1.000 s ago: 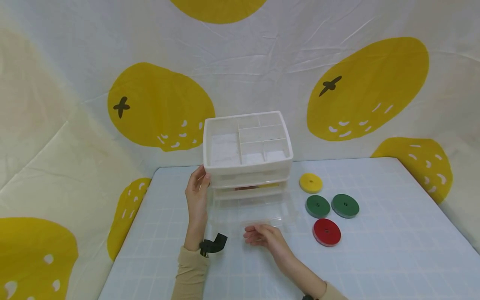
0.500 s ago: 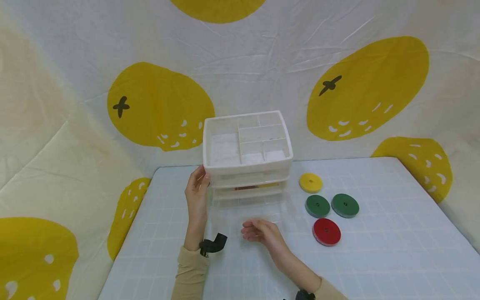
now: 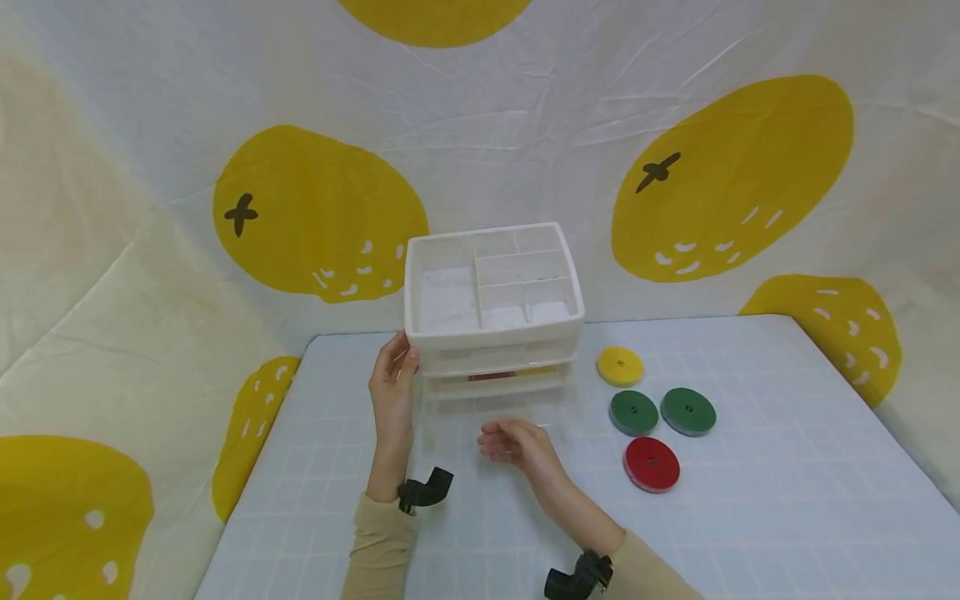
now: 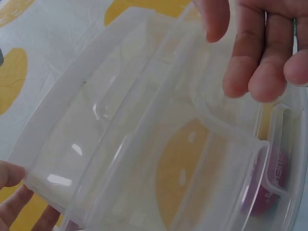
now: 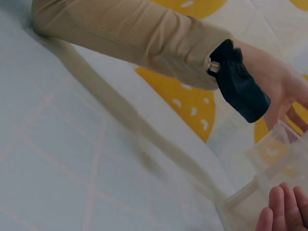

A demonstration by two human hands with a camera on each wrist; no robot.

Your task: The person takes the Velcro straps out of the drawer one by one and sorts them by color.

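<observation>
A white drawer organizer (image 3: 495,340) with a divided top tray stands at the back of the table. Its lowest clear drawer (image 3: 487,408) sticks out toward me. My left hand (image 3: 392,371) holds the organizer's left side, thumb at the front corner. In the left wrist view, the left fingers (image 4: 21,204) lie along its edge. My right hand (image 3: 522,446) is at the clear drawer's front, with fingers extended; contact is hard to tell. In the right wrist view, the right fingertips (image 5: 288,204) are near the clear plastic. A dark red object (image 4: 269,187) with white lettering shows through the plastic.
Right of the organizer lie a yellow disc (image 3: 620,367), two green discs (image 3: 633,413) and a red disc (image 3: 652,465), each with a small centre hole. A patterned cloth (image 3: 525,167) hangs behind the blue checked table (image 3: 750,500).
My right hand has moved forward, toward the organizer, and slightly left. The clear drawer sticks out less than before. My left hand stays at the organizer's side.
</observation>
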